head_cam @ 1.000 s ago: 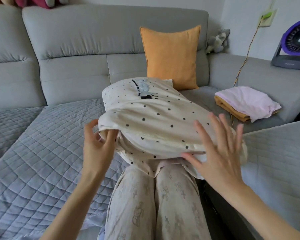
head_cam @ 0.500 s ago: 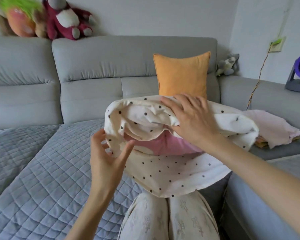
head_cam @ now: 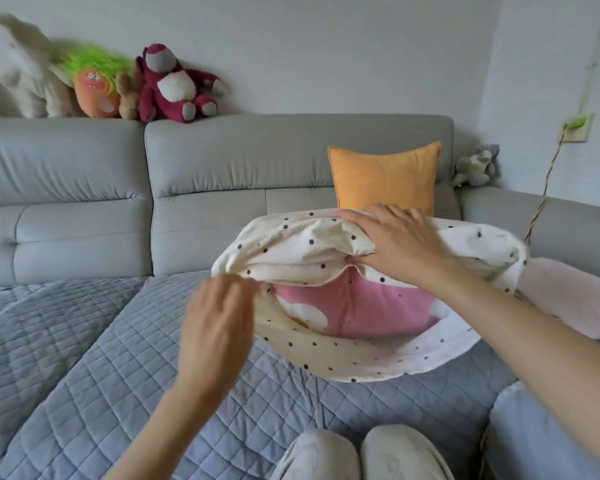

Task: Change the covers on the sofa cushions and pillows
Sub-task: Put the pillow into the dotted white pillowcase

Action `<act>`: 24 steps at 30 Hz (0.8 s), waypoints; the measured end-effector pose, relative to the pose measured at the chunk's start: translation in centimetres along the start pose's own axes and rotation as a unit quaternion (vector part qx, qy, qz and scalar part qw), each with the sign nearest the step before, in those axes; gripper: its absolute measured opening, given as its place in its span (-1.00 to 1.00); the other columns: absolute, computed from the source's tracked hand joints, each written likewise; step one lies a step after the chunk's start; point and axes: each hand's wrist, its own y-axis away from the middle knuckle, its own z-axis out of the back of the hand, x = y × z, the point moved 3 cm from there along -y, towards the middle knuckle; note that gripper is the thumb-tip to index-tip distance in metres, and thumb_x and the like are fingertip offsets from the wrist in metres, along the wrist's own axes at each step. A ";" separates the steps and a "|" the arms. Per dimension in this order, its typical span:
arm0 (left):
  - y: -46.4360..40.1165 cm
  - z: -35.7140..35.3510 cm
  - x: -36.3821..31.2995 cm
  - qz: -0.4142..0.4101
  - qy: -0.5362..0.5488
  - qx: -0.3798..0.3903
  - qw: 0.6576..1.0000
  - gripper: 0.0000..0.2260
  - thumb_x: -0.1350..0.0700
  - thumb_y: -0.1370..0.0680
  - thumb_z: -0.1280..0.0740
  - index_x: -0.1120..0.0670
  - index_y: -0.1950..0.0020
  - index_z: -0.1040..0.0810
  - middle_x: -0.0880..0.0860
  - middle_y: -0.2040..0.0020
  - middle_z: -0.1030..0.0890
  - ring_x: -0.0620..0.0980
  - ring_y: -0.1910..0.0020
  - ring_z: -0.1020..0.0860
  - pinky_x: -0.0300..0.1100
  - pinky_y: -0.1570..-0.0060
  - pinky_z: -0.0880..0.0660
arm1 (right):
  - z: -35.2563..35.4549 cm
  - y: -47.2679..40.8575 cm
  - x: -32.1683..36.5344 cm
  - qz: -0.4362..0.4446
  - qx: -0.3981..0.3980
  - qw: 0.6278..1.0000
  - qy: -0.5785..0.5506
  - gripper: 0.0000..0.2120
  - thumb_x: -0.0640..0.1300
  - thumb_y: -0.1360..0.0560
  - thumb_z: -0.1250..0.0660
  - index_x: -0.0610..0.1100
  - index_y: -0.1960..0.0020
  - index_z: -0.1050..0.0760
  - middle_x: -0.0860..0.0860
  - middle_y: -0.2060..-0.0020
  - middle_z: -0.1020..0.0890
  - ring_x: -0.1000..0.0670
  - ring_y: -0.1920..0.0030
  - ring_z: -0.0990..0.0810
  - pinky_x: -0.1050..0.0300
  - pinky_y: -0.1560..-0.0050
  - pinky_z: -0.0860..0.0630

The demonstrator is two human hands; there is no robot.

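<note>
A cream cover with black dots (head_cam: 347, 355) hangs open in front of me above the sofa seat. Inside its mouth shows a pink pillow with white patches (head_cam: 361, 306). My right hand (head_cam: 392, 244) grips the upper edge of the cover, fingers over the top and thumb beneath. My left hand (head_cam: 219, 327) is at the cover's left edge with its fingertips pinched together on the hem; it is blurred. An orange cushion (head_cam: 385, 178) leans upright against the sofa back behind the cover.
The grey sofa (head_cam: 257, 168) has a quilted grey seat cover (head_cam: 101, 358). Several plush toys (head_cam: 174, 84) sit on the backrest, a small grey one (head_cam: 475, 164) in the corner. A folded pale pink cloth (head_cam: 568, 299) lies right. A cable (head_cam: 541, 202) hangs from a wall socket. My knees (head_cam: 361, 455) are below.
My right hand went from the cover's front to gripping its top edge and lifted it, so the pink pillow shows. My left hand closed on the left hem. My view tilted up.
</note>
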 end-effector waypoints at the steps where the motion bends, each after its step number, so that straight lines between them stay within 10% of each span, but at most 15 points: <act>1: 0.2 -0.8 -0.9 -0.042 0.014 0.020 0.999 -0.78 0.32 -0.45 -0.36 0.13 -0.03 -0.42 0.12 0.07 -0.47 0.10 0.19 -0.44 -0.06 0.26 -0.42 | 0.1 -0.2 0.1 0.003 0.009 1.000 0.000 -0.32 0.29 -0.43 -0.25 0.23 -0.47 -0.08 0.06 -0.27 -0.41 -0.05 -0.25 -0.39 -0.01 -0.12 -0.28; 8: -2.6 -5.4 -1.2 -0.087 -0.046 0.013 0.995 -0.72 0.26 -0.39 -0.32 0.01 -0.05 -0.45 0.10 -0.07 -0.41 0.16 -0.02 -0.40 0.01 0.15 -0.42 | 0.0 -0.4 0.2 0.012 0.054 0.998 -0.012 -0.34 0.27 -0.45 -0.24 0.27 -0.46 -0.02 0.11 -0.31 -0.35 -0.01 -0.30 -0.35 -0.01 -0.16 -0.27; 19: 0.6 -4.2 -1.9 -0.216 0.026 0.013 0.976 -0.75 0.38 -0.56 -0.04 0.11 0.00 -0.43 0.04 0.06 -0.40 0.01 0.18 -0.40 -0.17 0.23 -0.34 | -1.1 -1.2 0.0 0.035 0.050 0.998 -0.035 -0.41 0.19 -0.49 -0.23 0.28 -0.44 -0.06 0.14 -0.33 -0.34 0.03 -0.30 -0.33 0.01 -0.17 -0.24; 24: 0.2 -4.2 5.1 -0.050 -0.077 0.122 0.988 -0.59 0.50 -0.21 -0.35 0.17 0.02 -0.49 0.10 0.05 -0.46 0.13 0.15 -0.45 -0.08 0.49 -0.45 | -1.0 -1.3 -1.2 0.011 0.041 0.998 -0.047 -0.40 0.30 -0.47 -0.14 0.25 -0.46 -0.07 0.14 -0.33 -0.36 0.04 -0.29 -0.36 0.05 -0.17 -0.25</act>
